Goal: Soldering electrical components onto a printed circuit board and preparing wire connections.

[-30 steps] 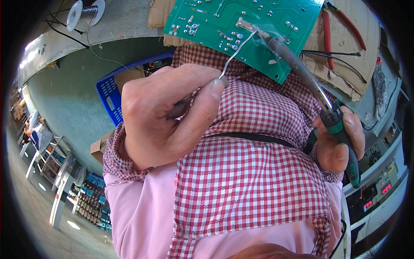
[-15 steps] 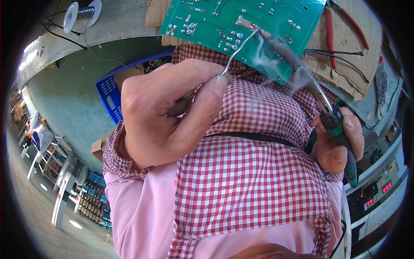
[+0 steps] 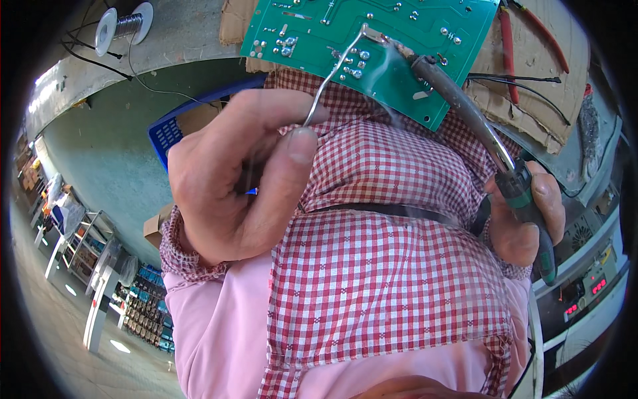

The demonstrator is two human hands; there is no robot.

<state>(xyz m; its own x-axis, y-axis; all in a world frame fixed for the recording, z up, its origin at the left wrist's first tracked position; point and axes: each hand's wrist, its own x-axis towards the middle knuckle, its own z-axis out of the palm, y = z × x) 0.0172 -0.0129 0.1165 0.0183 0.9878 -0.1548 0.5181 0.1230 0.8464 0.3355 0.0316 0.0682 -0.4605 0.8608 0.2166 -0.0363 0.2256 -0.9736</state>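
Between thumb and forefinger, my left hand [image 3: 239,173] pinches a length of solder wire [image 3: 330,74]. The wire's far end meets the tip of a soldering iron [image 3: 458,100] over a green circuit board [image 3: 312,43]. My right hand [image 3: 528,216] is wrapped round the iron's black and green handle, at the right. The iron's flat tip lies low over the board's solder joints, and thin smoke rises beside it. Part of the board runs out of view at the top edge.
A solder spool [image 3: 125,28] stands on the bench at upper left. Red-handled pliers [image 3: 508,56] and black cable ties [image 3: 518,80] lie on cardboard [image 3: 538,120] at the right. Below the bench is a blue basket [image 3: 163,133]. Devices with red displays [image 3: 598,286] stand at lower right.
My left hand has moved left, taking the solder wire along. The iron's tip has shifted slightly left on the board, and the smoke has thinned.
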